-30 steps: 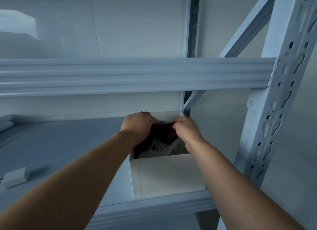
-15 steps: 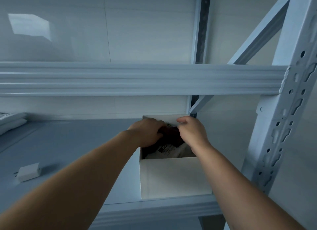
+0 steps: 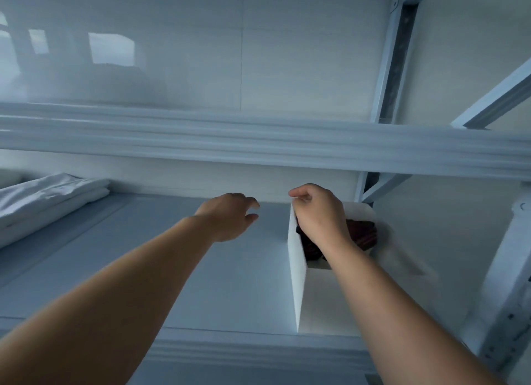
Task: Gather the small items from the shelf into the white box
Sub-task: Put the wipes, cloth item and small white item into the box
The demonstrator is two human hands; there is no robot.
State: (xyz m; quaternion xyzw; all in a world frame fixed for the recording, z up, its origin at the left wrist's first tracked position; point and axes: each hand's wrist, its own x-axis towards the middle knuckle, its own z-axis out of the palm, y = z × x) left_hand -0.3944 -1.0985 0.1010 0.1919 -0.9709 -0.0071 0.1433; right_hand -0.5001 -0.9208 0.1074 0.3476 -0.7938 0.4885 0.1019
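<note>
The white box (image 3: 297,272) stands at the right end of the shelf (image 3: 184,258), against the back wall. A dark red and black item (image 3: 362,236) lies inside it, partly hidden by my right wrist. My right hand (image 3: 319,215) is over the box, its fingertips pinched on the far top corner of the box's left wall. My left hand (image 3: 230,216) hovers above the bare shelf just left of the box, fingers apart and holding nothing.
Folded white cloth (image 3: 46,198) lies at the shelf's far left. The upper shelf beam (image 3: 258,143) crosses just above my hands. A perforated white upright (image 3: 508,287) and a diagonal brace (image 3: 494,97) close off the right side.
My left hand has come out of the box and moved left over the shelf. My right hand has left the dark item and shifted to the box's left wall. The view has swung left.
</note>
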